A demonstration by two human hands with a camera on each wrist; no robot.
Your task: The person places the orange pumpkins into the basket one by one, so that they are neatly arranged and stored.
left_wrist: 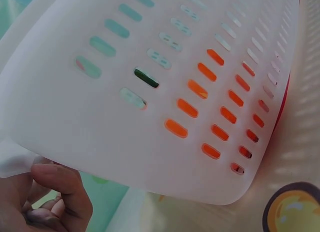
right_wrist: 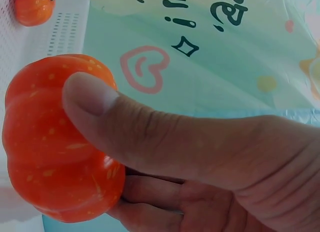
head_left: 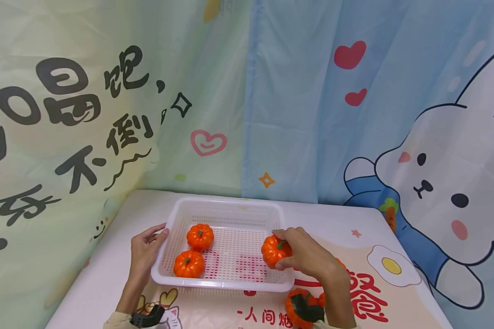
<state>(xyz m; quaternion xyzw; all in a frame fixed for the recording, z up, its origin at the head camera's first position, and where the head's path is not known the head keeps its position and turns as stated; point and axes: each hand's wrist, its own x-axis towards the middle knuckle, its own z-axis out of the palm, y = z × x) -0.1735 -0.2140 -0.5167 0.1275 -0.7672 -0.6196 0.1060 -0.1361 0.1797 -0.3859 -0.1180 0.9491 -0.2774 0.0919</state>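
A white plastic basket (head_left: 226,285) with slotted walls stands on the table. My left hand (head_left: 146,249) grips its left rim, the thumb at the edge and the fingers curled beneath, as the left wrist view shows close up. My right hand (head_left: 308,253) holds a small orange toy pumpkin (head_left: 273,252) over the basket's right side. In the right wrist view the thumb lies across this pumpkin (right_wrist: 55,142), with the fingers on its other side. Two more orange pumpkins, one farther back (head_left: 200,236) and one nearer (head_left: 189,264), sit in the basket's left part.
More orange pumpkins (head_left: 298,299) lie on the table right of the basket, partly hidden by my right forearm and a dark wrist strap. A printed cloth (head_left: 214,306) covers the table. Printed curtains (head_left: 288,114) hang behind it and along the left.
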